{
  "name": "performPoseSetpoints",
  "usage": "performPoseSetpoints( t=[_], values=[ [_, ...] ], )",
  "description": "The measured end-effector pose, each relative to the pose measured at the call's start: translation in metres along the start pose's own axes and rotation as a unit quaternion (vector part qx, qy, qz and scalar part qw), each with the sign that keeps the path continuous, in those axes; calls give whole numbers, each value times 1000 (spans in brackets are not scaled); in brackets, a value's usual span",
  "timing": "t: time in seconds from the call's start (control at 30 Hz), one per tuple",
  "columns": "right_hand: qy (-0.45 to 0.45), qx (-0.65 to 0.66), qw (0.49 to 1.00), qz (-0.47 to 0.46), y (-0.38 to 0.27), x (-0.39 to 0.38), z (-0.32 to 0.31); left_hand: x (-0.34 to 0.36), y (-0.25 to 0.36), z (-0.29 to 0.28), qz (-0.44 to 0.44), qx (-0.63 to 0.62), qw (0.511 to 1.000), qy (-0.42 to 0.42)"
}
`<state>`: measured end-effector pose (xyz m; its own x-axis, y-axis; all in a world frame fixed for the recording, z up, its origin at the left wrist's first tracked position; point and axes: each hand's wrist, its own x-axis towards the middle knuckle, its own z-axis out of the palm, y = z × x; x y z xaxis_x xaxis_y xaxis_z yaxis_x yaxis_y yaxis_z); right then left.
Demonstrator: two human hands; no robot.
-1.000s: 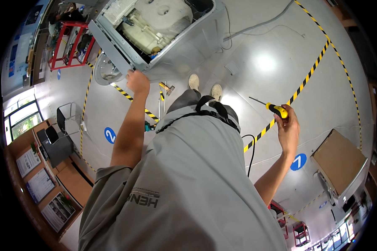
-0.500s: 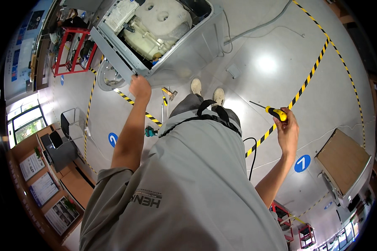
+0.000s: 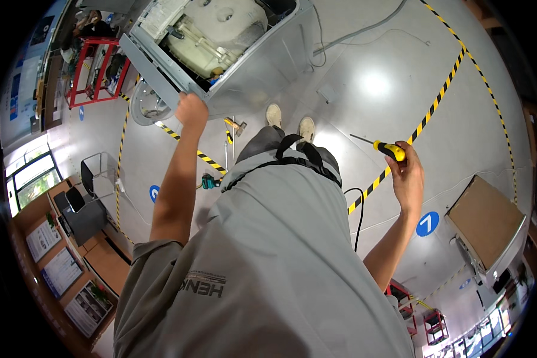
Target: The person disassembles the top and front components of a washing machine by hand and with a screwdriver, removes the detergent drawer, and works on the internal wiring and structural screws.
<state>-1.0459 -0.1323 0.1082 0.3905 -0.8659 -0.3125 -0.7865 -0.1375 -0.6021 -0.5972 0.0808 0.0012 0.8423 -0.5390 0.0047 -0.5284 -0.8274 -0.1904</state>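
My left hand (image 3: 191,110) is closed at the near corner of a grey front panel (image 3: 152,67) of a washing machine (image 3: 259,74). The panel stands at a slant from the cabinet, with a dark gap behind it; its round door (image 3: 142,107) shows beneath. The top is off, so the pale tub (image 3: 206,36) and its counterweight (image 3: 225,19) are visible. Out to the right, my right hand (image 3: 407,173) holds a yellow-and-black screwdriver (image 3: 391,150) by its handle. The thin shaft points left, touching nothing.
A hammer (image 3: 235,125) and a teal power tool (image 3: 209,181) lie on the floor left of my legs. A grey hose (image 3: 364,39) runs behind the machine. Red cart (image 3: 98,71) at left; a brown-topped appliance (image 3: 486,221) at right. Striped tape (image 3: 438,98) crosses the floor.
My left hand has moved slightly forward over the panel's corner, covering more of it. The screwdriver stays in my right hand, barely shifted. The whole view has shifted a little.
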Motion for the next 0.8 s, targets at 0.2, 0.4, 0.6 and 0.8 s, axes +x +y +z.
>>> performPoseSetpoints(
  t=[0.2,0.4,0.6,0.8],
  values=[
    [13,7,1000,4,1,0,3,5,2,-26,-70,-347,929,-109],
    [-6,-1,1000,-12,0,2,10,-58,20,-50,-217,-730,580,-289],
    [-61,-19,995,-73,-13,14,29,-111,10,-44,-269,-804,424,-318],
    [-113,-62,983,-127,-52,27,54,-130,-26,-54,-286,-819,413,-278]
  ],
)
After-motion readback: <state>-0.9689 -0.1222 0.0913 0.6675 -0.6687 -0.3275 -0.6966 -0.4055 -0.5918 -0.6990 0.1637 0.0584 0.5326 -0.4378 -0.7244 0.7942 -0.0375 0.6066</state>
